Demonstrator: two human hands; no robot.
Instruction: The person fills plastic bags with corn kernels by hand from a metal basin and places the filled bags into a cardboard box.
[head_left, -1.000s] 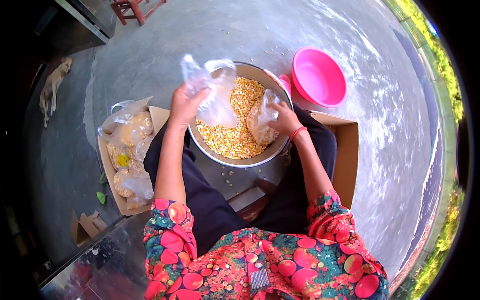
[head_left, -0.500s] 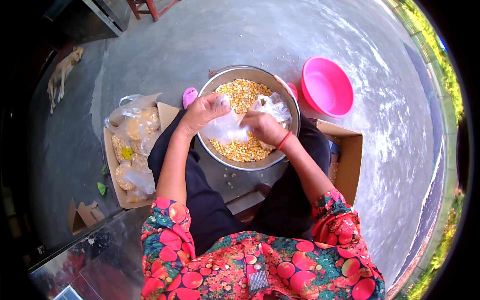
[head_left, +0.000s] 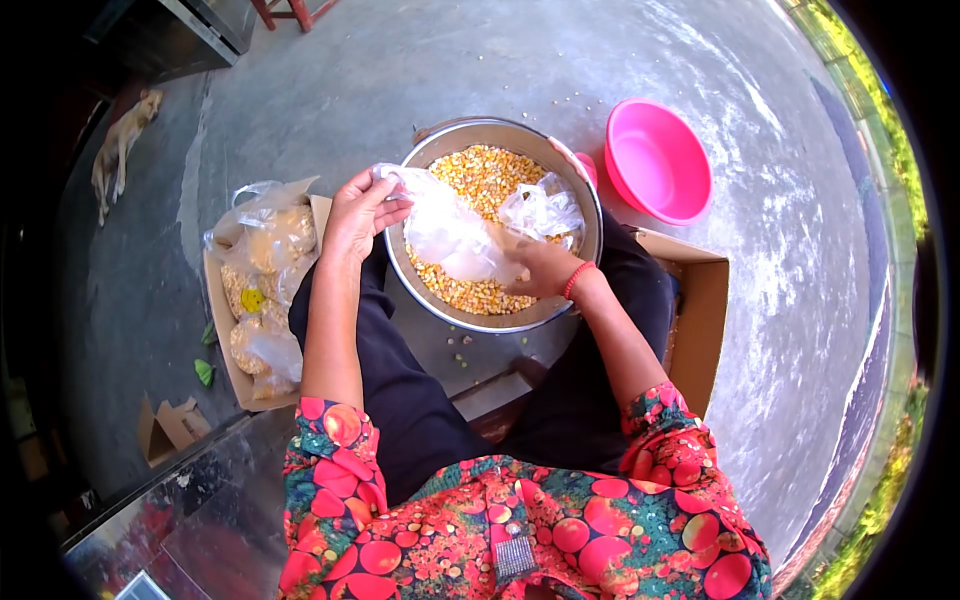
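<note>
A round metal pot (head_left: 400,255) between the knees holds yellow corn kernels (head_left: 480,175). My left hand (head_left: 365,212) pinches the upper edge of a clear plastic bag (head_left: 445,225) at the pot's left rim. My right hand (head_left: 540,268) reaches over the pot, its fingers inside or behind the lower right part of that bag; the plastic and blur hide the fingertips. Another crumpled clear bag (head_left: 543,208) lies on the kernels at the right side of the pot, just above my right hand.
At the left, a cardboard box (head_left: 228,355) holds several bags of kernels (head_left: 265,240). A pink basin (head_left: 658,162) stands right of the pot, above an open cardboard box (head_left: 700,335). A dog (head_left: 122,150) lies at the far left; a red stool (head_left: 292,12) stands at the top.
The right hand has let go of the bag now lying on the kernels and moved to the other bag. The left hand has drawn its bag's edge leftward, and the bag is spread wider.
</note>
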